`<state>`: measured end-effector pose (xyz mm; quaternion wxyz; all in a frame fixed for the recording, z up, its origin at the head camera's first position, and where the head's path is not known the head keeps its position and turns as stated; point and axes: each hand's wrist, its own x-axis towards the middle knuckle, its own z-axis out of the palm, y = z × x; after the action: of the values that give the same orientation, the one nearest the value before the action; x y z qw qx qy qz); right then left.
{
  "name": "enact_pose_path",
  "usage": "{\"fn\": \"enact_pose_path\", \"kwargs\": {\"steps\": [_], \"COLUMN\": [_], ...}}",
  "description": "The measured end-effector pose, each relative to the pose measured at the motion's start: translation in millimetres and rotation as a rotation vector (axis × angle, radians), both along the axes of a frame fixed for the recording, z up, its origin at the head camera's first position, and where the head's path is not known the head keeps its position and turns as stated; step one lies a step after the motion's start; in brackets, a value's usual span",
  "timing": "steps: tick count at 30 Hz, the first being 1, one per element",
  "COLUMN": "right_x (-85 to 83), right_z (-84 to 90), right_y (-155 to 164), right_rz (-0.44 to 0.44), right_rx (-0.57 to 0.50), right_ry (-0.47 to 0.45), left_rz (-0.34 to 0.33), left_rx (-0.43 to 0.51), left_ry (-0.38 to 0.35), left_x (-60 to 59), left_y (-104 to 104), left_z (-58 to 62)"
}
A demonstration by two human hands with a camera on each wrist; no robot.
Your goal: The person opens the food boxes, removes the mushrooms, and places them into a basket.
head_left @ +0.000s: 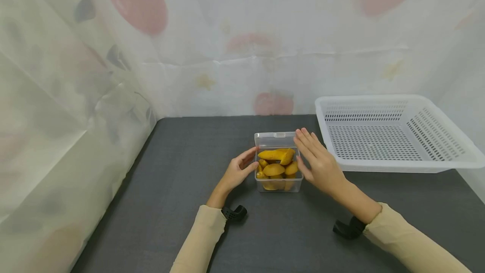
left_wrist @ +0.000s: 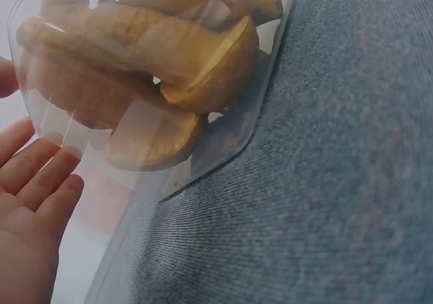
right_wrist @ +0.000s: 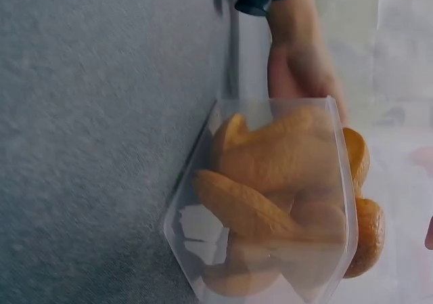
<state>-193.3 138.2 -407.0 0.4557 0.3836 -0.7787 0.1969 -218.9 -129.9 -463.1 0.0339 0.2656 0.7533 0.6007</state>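
A clear plastic box (head_left: 279,185) with a hinged lid (head_left: 275,139) stands on the dark table. Its lid is raised at the back. Yellow-brown mushroom-shaped pieces (head_left: 274,169) fill it, and in the right wrist view some pieces (right_wrist: 369,237) rise above the rim. My left hand (head_left: 238,171) is at the box's left side; its extended fingers (left_wrist: 42,172) meet the clear wall in the left wrist view. My right hand (head_left: 320,164) is held with straight fingers at the right side, its fingertips beside the raised lid's right end.
A white perforated basket (head_left: 401,164) stands at the back right of the table (head_left: 182,172), just beyond my right hand. Patterned cloth (head_left: 212,24) hangs behind the table and along its left side. Each wrist wears a black band (head_left: 235,213).
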Motion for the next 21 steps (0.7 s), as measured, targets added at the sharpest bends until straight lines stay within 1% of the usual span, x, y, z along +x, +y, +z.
{"fn": "enact_pose_path", "kwargs": {"steps": [7,14,17,21], "right_x": [-13.2,-26.1,-32.2,-38.8], "right_z": [4.7,7.2,9.8,14.3], "right_y": [-2,-4,-3,-2], "right_rz": [-0.023,-0.020,-0.044,-0.056], "right_rx": [-0.001,-0.002,0.021,0.061], "right_ry": [-0.043,-0.083,-0.092,-0.136], "left_rz": [-0.018,-0.046,-0.066,-0.090], "left_rx": [0.026,0.030,0.022,0.005], "left_ry": [-0.006,-0.036,-0.050,-0.061], "left_x": [-2.1,-2.4,-2.1,-1.4], "left_y": [-1,-3,-3,-3], "left_z": [-3.8,-5.6,-5.1,-4.7]}}
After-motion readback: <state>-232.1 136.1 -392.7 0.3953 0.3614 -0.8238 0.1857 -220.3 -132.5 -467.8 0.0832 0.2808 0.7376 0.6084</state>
